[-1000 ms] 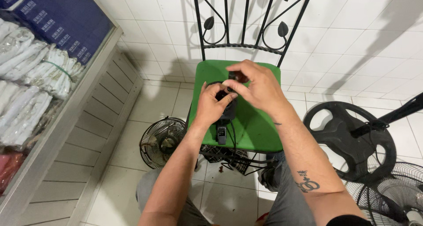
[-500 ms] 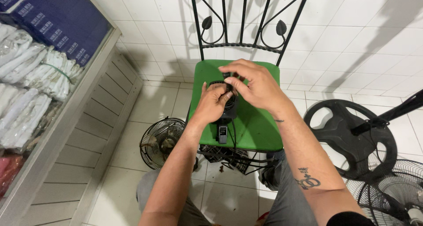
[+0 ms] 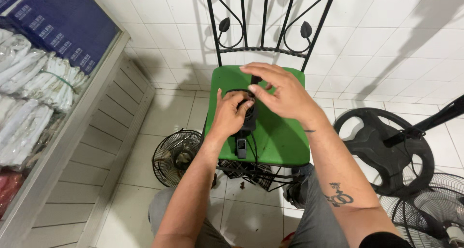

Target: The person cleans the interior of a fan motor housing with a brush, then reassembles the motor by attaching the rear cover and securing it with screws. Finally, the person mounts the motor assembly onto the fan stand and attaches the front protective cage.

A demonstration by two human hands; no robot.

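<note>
A small black motor-like part (image 3: 247, 118) with a grey end and thin wires lies on the green seat (image 3: 280, 141) of a black iron chair. My left hand (image 3: 228, 113) grips the part from the left side. My right hand (image 3: 282, 92) hovers over its top, fingertips pinching at the round upper end. Most of the part is hidden under both hands.
A black fan grille (image 3: 176, 154) lies on the tiled floor left of the chair. A round black fan base (image 3: 384, 146) and another grille (image 3: 427, 204) sit at the right. A white shelf (image 3: 72, 132) with bagged white goods and blue boxes stands on the left.
Both hands stay on the black part; my right-hand fingers have shifted slightly over its top. The view has tilted a little.
</note>
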